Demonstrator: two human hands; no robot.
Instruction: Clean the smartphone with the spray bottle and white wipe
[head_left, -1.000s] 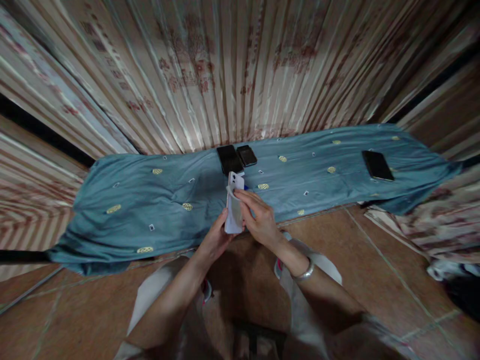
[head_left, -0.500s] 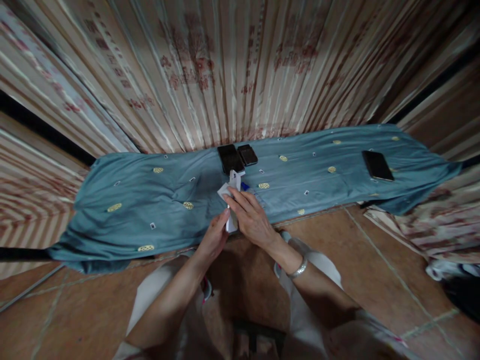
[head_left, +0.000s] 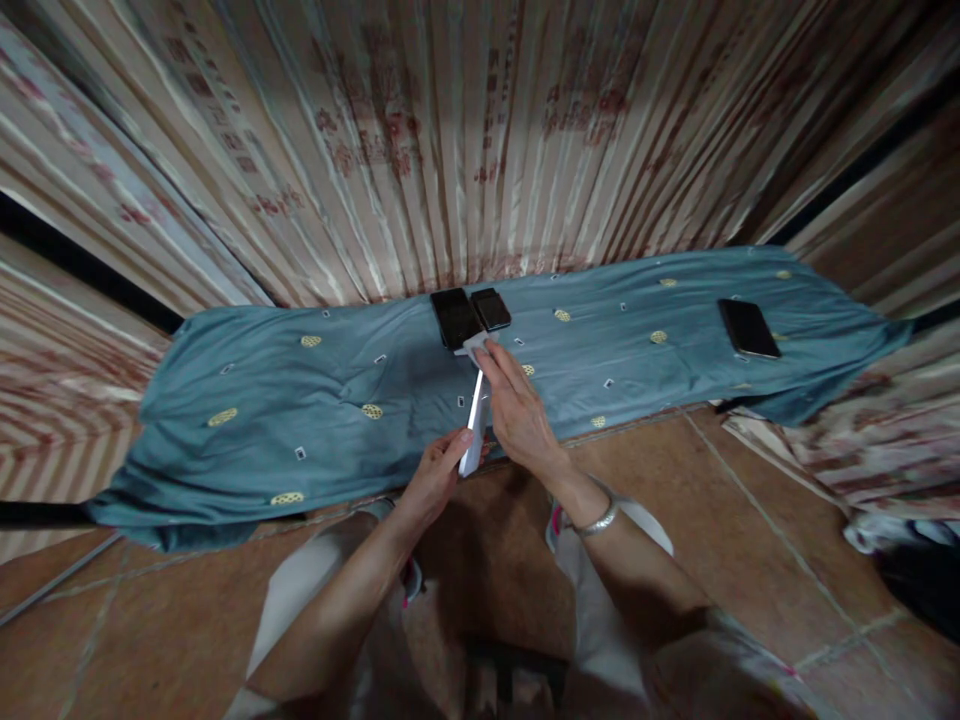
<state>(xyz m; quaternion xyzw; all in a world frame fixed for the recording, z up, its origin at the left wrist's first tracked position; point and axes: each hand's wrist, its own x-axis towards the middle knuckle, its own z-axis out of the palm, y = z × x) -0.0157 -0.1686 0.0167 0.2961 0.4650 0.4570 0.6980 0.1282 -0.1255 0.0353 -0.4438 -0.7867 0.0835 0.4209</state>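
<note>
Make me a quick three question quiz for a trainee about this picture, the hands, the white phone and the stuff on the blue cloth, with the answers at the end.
1. True or false: the left hand grips the lower end of the white phone.
2. How many dark phones lie flat on the blue cloth?
A. one
B. three
C. five
3. What does the right hand press with its fingertips at the top of the white phone?

Key
1. True.
2. B: a dark phone pair at the back, a lone dark phone at the right.
3. A pale wipe, seemingly a cloth; the blur hides more.
</note>
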